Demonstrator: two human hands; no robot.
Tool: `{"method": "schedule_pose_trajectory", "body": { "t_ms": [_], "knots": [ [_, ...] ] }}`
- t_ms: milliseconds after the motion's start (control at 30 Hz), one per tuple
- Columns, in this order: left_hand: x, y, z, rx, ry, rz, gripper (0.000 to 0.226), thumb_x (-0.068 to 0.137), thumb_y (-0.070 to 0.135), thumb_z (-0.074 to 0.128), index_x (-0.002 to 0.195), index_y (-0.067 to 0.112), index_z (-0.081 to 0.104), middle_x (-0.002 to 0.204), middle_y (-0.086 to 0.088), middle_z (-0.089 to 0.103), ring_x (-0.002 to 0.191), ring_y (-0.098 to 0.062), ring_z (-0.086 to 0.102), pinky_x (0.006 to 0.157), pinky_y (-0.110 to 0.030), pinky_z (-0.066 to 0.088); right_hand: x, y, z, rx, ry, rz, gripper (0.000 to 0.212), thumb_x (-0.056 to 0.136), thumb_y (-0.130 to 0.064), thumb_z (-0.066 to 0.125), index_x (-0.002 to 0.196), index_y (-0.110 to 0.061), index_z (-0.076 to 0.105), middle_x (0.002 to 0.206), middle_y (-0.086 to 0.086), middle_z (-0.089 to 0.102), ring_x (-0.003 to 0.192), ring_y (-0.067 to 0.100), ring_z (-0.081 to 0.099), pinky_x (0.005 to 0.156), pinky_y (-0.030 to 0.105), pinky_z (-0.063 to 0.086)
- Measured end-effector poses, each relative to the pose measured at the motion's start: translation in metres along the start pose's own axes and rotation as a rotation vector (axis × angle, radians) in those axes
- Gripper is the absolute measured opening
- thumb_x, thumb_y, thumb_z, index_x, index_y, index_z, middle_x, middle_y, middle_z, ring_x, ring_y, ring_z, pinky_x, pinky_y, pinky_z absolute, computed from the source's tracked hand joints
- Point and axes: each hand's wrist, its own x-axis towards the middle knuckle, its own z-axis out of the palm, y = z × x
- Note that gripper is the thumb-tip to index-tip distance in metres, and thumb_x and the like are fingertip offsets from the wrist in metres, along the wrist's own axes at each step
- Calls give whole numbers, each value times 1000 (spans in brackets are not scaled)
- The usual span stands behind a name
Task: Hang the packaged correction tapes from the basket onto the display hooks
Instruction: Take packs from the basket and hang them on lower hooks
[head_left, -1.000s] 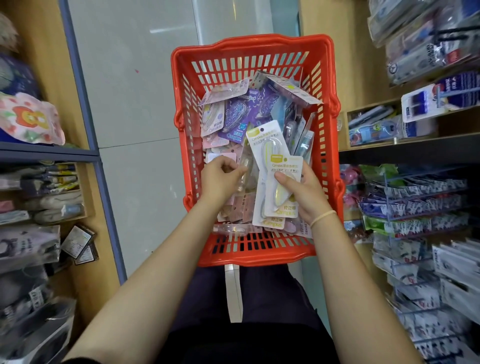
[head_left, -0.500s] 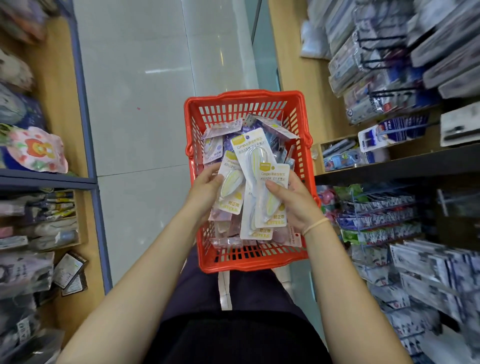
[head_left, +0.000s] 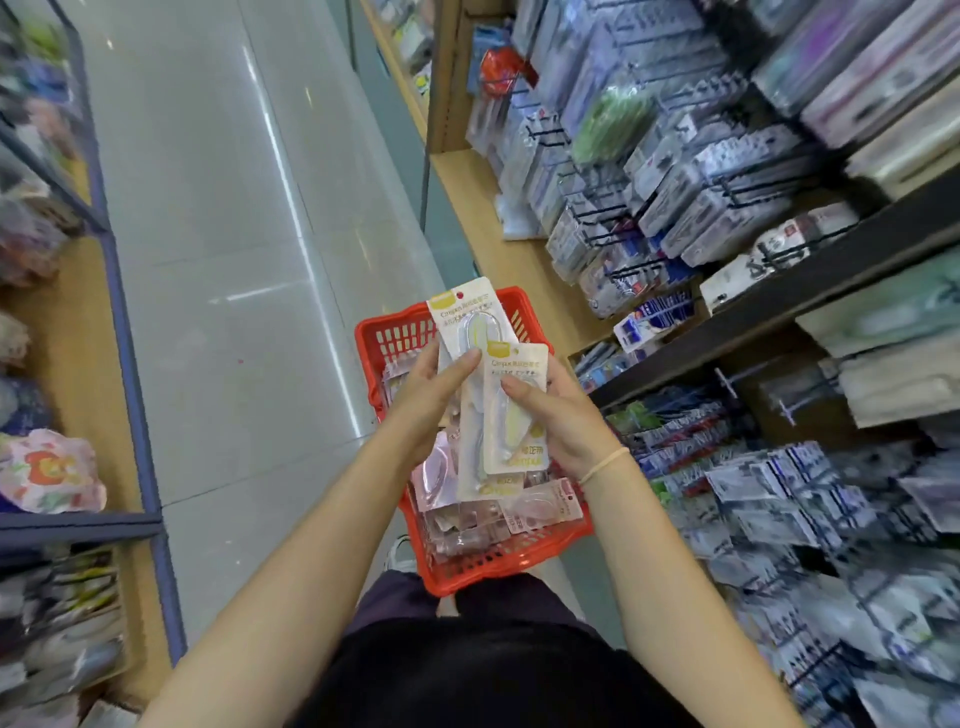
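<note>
1. While the person stands in the aisle, the shelving on their right (head_left: 779, 234) fills that whole side of the view; its rows of black display hooks (head_left: 753, 182) carry hanging packets, blurred so that no free hook can be picked out.
2. Below the hands sits the red basket (head_left: 384, 332), low and in front of the person's legs, with pinkish packets (head_left: 467, 514) loose in its bottom.
3. Over the basket, the right hand (head_left: 566, 421) grips a shorter packaged correction tape (head_left: 514, 415), thumb laid across its front and fingers behind.
4. Beside it, the left hand (head_left: 431, 400) pinches a taller packaged correction tape (head_left: 462, 322) that lies partly behind the shorter one, thumb on its face.
5. Both cards stand roughly upright, long axis running away from the person, yellow header ends farthest from the body. Any hang hole would be at that far end, though it is too small to make out.
6. The hooks lie up and to the right of the hands, well apart from them, so the right hand is the nearer one. My judgement is that the coming move will need the header end swung rightward to face a hook's tip.
</note>
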Motion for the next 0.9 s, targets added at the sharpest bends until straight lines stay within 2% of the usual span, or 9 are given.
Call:
{"method": "schedule_pose_trajectory", "body": {
  "t_ms": [100, 233, 300, 400, 467, 567, 667, 800, 900],
  "knots": [
    [0, 13, 22, 14, -42, 21, 30, 97, 24, 68, 127, 22, 63, 123, -9, 74, 108, -29, 73, 88, -46, 60, -21, -9, -6, -57, 54, -23, 52, 90, -7, 70, 139, -9, 53, 131, 17, 66, 122, 35, 63, 101, 47, 53],
    [-3, 8, 61, 30, -111, 3, 46, 92, 27, 76, 134, 12, 62, 123, -12, 73, 113, -33, 71, 98, -51, 57, -57, -21, -25, -82, 191, -72, 45, 90, -6, 70, 133, -10, 57, 124, 15, 70, 113, 30, 68, 93, 41, 57],
    [-4, 0, 80, 28, -159, -15, 50, 88, 35, 76, 132, 16, 62, 121, -9, 75, 110, -29, 72, 94, -49, 58, -78, -24, -39, -95, 278, -90, 42, 89, -7, 72, 129, -10, 59, 121, 13, 71, 109, 28, 70, 88, 38, 58],
    [-6, -9, 102, 43, -197, -17, 22, 99, 20, 68, 120, 25, 64, 109, 3, 77, 97, -16, 75, 78, -35, 60, -112, -21, -67, -96, 437, -102, 42, 87, -12, 75, 126, -10, 61, 117, 13, 73, 103, 30, 71, 84, 42, 59],
    [-6, -16, 111, 140, -222, -25, 25, 99, 15, 67, 121, 25, 63, 111, 5, 76, 96, -13, 74, 74, -31, 58, -134, -18, -88, -49, 557, -103, 39, 89, -13, 74, 125, -11, 60, 118, 17, 72, 101, 32, 71, 86, 47, 58],
    [-11, -29, 119, 366, -309, -60, 38, 94, 7, 71, 128, 21, 61, 123, -5, 72, 106, -21, 71, 79, -34, 55, -163, -16, -111, 57, 656, -147, 28, 93, -12, 69, 120, -13, 63, 115, 15, 73, 96, 29, 71, 82, 44, 57],
    [-36, -40, 137, 433, -450, -135, 37, 94, 2, 68, 126, 20, 62, 120, -6, 74, 106, -24, 72, 77, -32, 58, -189, -14, -120, 155, 700, -203, 22, 93, -13, 68, 115, -14, 66, 108, 11, 74, 92, 27, 71, 77, 40, 57],
    [-94, -58, 182, 446, -739, -224, 44, 85, 30, 72, 127, 24, 62, 124, -2, 74, 111, -19, 72, 86, -30, 59, -229, -2, -123, 279, 800, -281, 23, 93, -14, 70, 115, -12, 66, 106, 9, 76, 96, 26, 72, 83, 43, 59],
    [-135, -84, 218, 511, -870, -198, 49, 82, 23, 84, 126, 26, 62, 126, -3, 73, 112, -19, 72, 92, -33, 59, -267, 9, -127, 333, 969, -380, 24, 91, -15, 72, 113, -15, 63, 100, 2, 76, 93, 21, 72, 77, 36, 60]
  ]
}}
